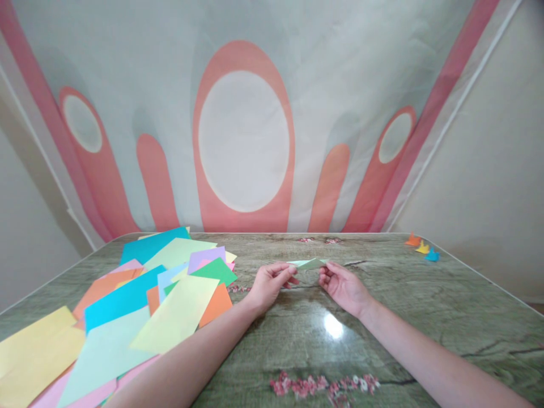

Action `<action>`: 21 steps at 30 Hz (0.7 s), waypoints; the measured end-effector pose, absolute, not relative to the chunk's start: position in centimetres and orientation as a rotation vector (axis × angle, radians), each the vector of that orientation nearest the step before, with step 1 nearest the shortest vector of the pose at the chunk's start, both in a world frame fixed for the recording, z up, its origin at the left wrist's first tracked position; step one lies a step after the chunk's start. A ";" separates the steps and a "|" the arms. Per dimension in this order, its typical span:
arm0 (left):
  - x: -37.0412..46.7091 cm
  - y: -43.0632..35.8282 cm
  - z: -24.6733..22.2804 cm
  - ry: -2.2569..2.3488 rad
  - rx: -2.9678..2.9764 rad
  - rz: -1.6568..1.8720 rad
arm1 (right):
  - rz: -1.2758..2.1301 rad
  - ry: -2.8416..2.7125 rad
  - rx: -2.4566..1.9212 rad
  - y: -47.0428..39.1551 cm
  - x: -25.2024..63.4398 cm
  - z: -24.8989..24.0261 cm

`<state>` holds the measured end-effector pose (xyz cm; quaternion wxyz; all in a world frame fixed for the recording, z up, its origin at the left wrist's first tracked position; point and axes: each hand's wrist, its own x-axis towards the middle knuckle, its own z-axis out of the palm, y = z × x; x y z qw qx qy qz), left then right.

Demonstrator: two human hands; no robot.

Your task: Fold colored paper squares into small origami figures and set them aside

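Observation:
Between my two hands a folded piece of light green paper [309,264] is held above the table, stretched sideways with a low peak at its middle. My left hand [274,283] pinches its left end between thumb and fingers. At the opposite end, the thumb and fingertips of my right hand [343,288] grip the paper, the other fingers curled below. The fold details are too small to make out.
Loose coloured paper sheets [178,314] lie in an overlapping heap on the left of the wood-patterned table [263,351]. Three small folded paper figures, orange [412,239], yellow [423,247] and blue [432,255], stand at the far right. A printed backdrop [244,221] hangs behind the table.

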<state>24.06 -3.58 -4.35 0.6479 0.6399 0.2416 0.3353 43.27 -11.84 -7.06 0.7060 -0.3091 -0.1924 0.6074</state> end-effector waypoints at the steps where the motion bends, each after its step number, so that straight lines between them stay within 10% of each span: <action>1: 24.0 -3.7 -4.3 0.542 1.438 0.737 | 1.349 -0.422 -0.684 -11.8 43.3 -7.0; 21: 23.9 -3.3 -4.6 0.655 1.017 0.557 | 1.292 -0.542 -0.704 -11.9 43.4 -7.3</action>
